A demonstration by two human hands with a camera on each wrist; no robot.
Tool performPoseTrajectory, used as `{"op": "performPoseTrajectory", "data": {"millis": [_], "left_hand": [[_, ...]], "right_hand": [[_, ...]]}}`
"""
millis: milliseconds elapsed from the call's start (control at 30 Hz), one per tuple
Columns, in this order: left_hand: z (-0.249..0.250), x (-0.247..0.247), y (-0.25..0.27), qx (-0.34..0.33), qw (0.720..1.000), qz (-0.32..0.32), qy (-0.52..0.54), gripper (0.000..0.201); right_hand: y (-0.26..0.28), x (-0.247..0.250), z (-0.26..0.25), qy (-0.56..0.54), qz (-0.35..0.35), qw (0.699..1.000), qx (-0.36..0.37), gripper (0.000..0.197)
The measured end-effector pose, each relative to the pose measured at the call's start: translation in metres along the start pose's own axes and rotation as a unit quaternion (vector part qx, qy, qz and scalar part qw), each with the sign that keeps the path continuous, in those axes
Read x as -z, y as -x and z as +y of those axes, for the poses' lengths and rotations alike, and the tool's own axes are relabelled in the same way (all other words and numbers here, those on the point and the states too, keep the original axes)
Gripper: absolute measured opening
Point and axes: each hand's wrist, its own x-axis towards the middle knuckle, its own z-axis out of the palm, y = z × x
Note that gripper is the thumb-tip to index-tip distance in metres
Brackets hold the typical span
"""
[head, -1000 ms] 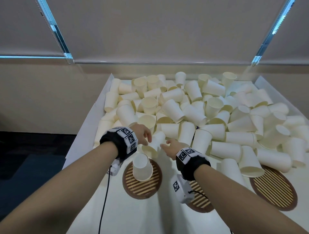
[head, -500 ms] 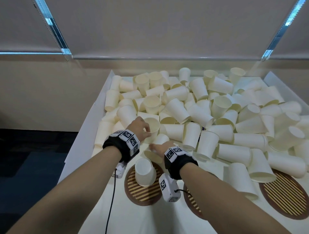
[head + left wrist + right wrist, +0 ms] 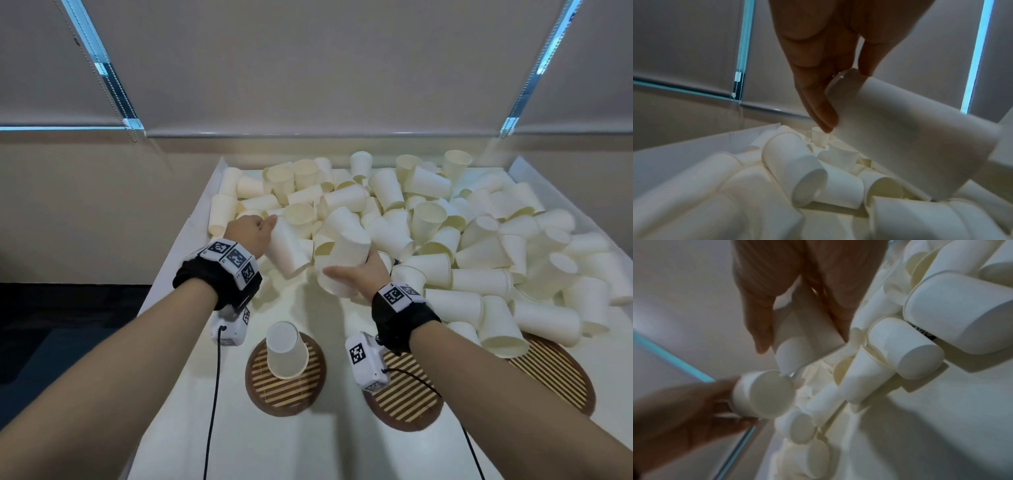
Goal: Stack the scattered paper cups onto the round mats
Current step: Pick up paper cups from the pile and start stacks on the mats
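Note:
A heap of white paper cups (image 3: 428, 219) fills the far part of the tray. My left hand (image 3: 250, 233) grips one tilted paper cup (image 3: 286, 248) by its closed end, above the heap's near left edge; the left wrist view shows thumb and fingers (image 3: 818, 100) pinching this cup (image 3: 900, 138). My right hand (image 3: 358, 274) holds a second cup (image 3: 342, 263), closed end up, its grip (image 3: 803, 340) seen in the right wrist view. One upside-down cup (image 3: 286, 349) stands on the left round mat (image 3: 286, 387).
The middle mat (image 3: 407, 394) lies partly under my right wrist. Some lying cups overlap the far edge of the right mat (image 3: 555, 373). The white tray's left wall (image 3: 191, 226) runs beside my left hand. Roller blinds cover the wall behind.
Each hand has closed on a cup at the heap's near edge and lifted it. The two hands have drawn apart, the left going left and the right going right.

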Motion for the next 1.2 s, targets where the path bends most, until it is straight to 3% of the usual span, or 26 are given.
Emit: {"op": "performPoseTrajectory", "data": {"millis": [133, 233, 300, 400, 467, 533, 600, 667, 733, 833, 933, 1100, 1200], "left_hand": [[0.018, -0.009, 0.009, 0.085, 0.992, -0.056, 0.074, 0.048], [0.039, -0.020, 0.026, 0.088, 0.968, -0.144, 0.185, 0.026], [0.049, -0.030, 0.037, 0.100, 0.950, -0.185, 0.232, 0.023], [0.058, -0.045, 0.048, 0.144, 0.886, -0.257, 0.358, 0.014], [0.066, -0.052, 0.054, 0.176, 0.843, -0.315, 0.399, 0.022], [0.076, -0.055, 0.059, 0.197, 0.820, -0.364, 0.395, 0.056], [0.081, -0.052, 0.067, 0.160, 0.835, -0.390, 0.354, 0.080], [0.083, -0.049, 0.074, 0.086, 0.871, -0.384, 0.293, 0.089], [0.087, -0.044, 0.083, 0.020, 0.892, -0.372, 0.254, 0.088], [0.098, -0.045, 0.096, -0.066, 0.915, -0.342, 0.205, 0.070], [0.107, -0.060, 0.107, -0.139, 0.942, -0.289, 0.100, 0.075], [0.110, -0.090, 0.119, -0.170, 0.937, -0.306, 0.018, 0.066], [0.111, -0.112, 0.128, -0.218, 0.909, -0.338, -0.111, 0.068]], "right_hand": [[0.018, 0.014, -0.009, -0.094, 0.036, 0.992, 0.082, 0.081], [0.034, 0.017, -0.015, -0.095, 0.034, 0.985, 0.143, 0.075], [0.039, 0.020, -0.013, -0.101, 0.042, 0.980, 0.164, 0.073], [0.044, 0.026, -0.006, -0.099, 0.027, 0.981, 0.164, 0.077], [0.045, 0.028, 0.000, -0.079, -0.010, 0.984, 0.159, 0.079], [0.045, 0.033, 0.004, -0.058, -0.028, 0.986, 0.152, 0.078], [0.044, 0.044, 0.008, -0.035, -0.026, 0.989, 0.141, 0.071], [0.045, 0.057, 0.012, -0.006, -0.022, 0.992, 0.122, 0.066], [0.046, 0.068, 0.017, 0.034, -0.027, 0.994, 0.104, 0.071], [0.050, 0.076, 0.024, 0.121, -0.042, 0.988, 0.082, 0.076], [0.056, 0.083, 0.029, 0.165, -0.052, 0.983, 0.062, 0.077], [0.063, 0.108, 0.042, 0.317, -0.133, 0.939, -0.027, 0.097], [0.064, 0.130, 0.049, 0.376, -0.103, 0.919, -0.056, 0.088]]}}
